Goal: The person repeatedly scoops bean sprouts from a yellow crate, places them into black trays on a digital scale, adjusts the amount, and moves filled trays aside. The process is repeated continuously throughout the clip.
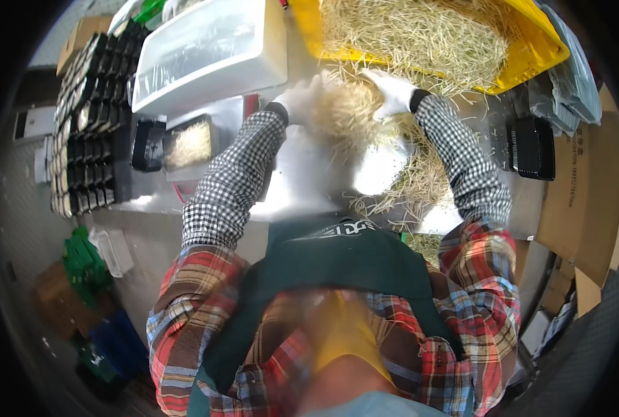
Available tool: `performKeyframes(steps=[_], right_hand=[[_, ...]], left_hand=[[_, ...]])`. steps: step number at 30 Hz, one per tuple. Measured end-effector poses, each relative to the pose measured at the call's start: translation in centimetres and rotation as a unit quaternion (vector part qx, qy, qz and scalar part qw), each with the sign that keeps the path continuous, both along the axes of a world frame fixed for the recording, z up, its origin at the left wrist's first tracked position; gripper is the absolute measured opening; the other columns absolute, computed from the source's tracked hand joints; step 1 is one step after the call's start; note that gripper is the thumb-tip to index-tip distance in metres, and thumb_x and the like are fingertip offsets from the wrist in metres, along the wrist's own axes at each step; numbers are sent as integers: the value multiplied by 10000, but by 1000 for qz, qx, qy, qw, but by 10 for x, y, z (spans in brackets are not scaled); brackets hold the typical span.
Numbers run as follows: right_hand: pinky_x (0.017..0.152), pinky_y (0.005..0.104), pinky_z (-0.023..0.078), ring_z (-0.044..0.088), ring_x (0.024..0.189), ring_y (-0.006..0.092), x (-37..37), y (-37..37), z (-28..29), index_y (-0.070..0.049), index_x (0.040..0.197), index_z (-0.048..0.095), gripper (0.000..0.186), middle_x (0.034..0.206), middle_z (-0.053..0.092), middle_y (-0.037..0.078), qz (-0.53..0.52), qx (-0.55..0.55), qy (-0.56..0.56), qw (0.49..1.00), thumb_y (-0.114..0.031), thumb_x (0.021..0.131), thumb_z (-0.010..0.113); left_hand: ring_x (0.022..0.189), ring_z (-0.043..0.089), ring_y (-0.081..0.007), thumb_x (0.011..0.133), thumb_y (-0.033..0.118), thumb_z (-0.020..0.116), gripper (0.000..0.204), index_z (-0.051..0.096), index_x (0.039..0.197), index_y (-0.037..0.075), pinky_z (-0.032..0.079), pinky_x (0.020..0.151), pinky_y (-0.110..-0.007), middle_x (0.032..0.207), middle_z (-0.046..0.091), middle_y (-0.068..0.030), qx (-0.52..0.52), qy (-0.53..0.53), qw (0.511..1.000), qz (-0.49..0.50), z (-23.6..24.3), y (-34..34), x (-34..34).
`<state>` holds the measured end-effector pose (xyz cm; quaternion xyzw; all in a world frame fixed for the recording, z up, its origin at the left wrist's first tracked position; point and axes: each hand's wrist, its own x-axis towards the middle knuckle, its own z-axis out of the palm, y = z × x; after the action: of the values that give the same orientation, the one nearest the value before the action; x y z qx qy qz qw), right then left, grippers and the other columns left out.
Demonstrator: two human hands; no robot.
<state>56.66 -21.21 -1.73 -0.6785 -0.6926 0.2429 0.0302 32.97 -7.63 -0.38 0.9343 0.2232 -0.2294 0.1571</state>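
Both my hands wear white gloves and are at the far middle of the metal table [302, 170]. Between them is a loose clump of thin pale strands that look like bean sprouts [351, 108], smeared by motion. My left hand [301, 101] presses on the clump's left side, its fingers blurred. On the other side my right hand [391, 92] cups the clump, thumb and fingers apart around it. More sprouts lie scattered on the table below my right hand. A yellow crate [525, 59] heaped with sprouts stands just beyond my hands.
At left are a filled tray [191, 144], a black tray [147, 144] and tall stacks of black trays [83, 132]. A white box [212, 59] with clear film stands behind. Black trays [532, 147] and a cardboard box [572, 187] are at right.
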Motion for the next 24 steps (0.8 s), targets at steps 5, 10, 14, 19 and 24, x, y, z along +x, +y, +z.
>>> performKeyframes(steps=[5,10,14,19,24], right_hand=[[1152,497,270,338,1403,367,-40,-84,-38,-161,1514,278,1011,1540,311,206,-80,172,-15,982,-391,692,821],[1185,484,194,269,1442,355,-130,-144,-68,-67,1483,318,658,1540,303,211,-29,137,-84,987,-60,857,518],[1193,497,159,210,1465,360,-125,-126,-73,-46,1490,297,688,1570,237,214,-87,119,-148,978,-34,835,505],[1184,526,150,173,1465,391,-90,-55,-46,-54,1537,134,1232,1586,140,247,-131,3,-221,967,-445,622,860],[971,432,472,593,1119,341,-66,-23,-71,-59,1519,190,1104,1225,575,232,-209,-4,-145,967,-357,669,829]], left_hand=[[1348,345,-485,525,377,909,1284,171,1530,71,334,1109,-505,1474,304,-306,20,-108,989,94,-14,-52,-68],[1428,251,-401,699,287,792,1040,201,1530,86,232,1149,-533,1541,259,-203,52,-182,980,66,-72,-144,-96],[1447,223,-372,773,47,537,789,252,1509,42,205,1163,-529,1550,251,-198,118,-232,965,36,-95,-126,-64],[1452,225,-340,798,45,545,809,201,1530,74,213,1160,-543,1559,250,-172,141,-183,973,20,-95,-58,0],[1421,283,-335,845,38,523,791,162,1543,131,333,1092,-585,1548,282,-130,77,-180,976,94,-108,-41,22]])
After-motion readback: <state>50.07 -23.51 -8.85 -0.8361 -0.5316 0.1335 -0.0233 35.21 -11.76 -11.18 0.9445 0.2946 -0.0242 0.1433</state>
